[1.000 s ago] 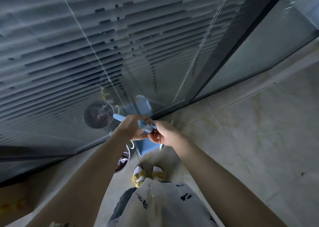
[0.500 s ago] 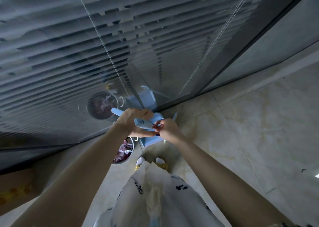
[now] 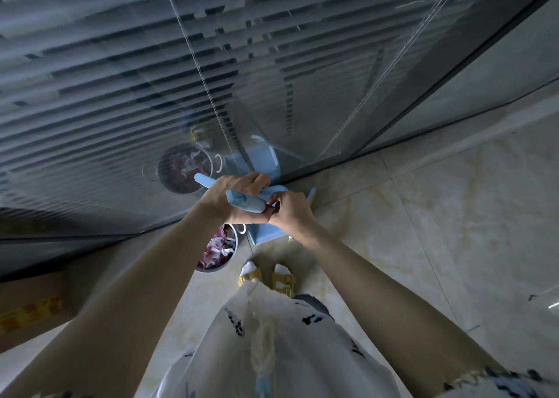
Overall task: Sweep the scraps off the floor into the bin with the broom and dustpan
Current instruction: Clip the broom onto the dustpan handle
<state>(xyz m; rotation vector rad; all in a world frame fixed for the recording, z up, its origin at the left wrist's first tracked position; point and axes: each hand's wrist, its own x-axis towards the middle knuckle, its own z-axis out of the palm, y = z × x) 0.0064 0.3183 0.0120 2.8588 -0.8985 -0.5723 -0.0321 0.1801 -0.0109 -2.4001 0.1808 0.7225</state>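
1. Glass wall [image 3: 121, 95] with slatted blinds is filling the far half of the view, and pale tiled floor [image 3: 423, 216] is running near and right. I am watching from the head camera, looking straight down past the person's sandals [image 3: 281, 279].
2. Left hand [image 3: 233, 194] is wrapping its fingers round a thick handle [image 3: 245, 202], pale blue. A thin handle [image 3: 204, 181] is poking out on the far-left side of the same fist. I cannot tell which one belongs to the broom.
3. Right hand [image 3: 290, 213] is curling in and pinching the right end of the thick handle, touching the left hand.
4. Dustpan [image 3: 266, 234], blue and boxy, is sitting directly below the hands by the foot of the glass. Just left of it is the bin [image 3: 214, 271], round and grey-rimmed, holding pink and white scraps [image 3: 216, 249].
5. Judgement: the two handles are being clipped together or pulled apart. Sweeping looks largely done, since the tiles in view are showing only one dark speck [image 3: 532, 297], far to the right.
6. To do this well, I am advising a firm left grip as anchor, small fingertip work from the right, and handles lined up parallel before any pressing.
7. The tools are looking like smooth, light moulded plastic, likely to twist in a loose grip.
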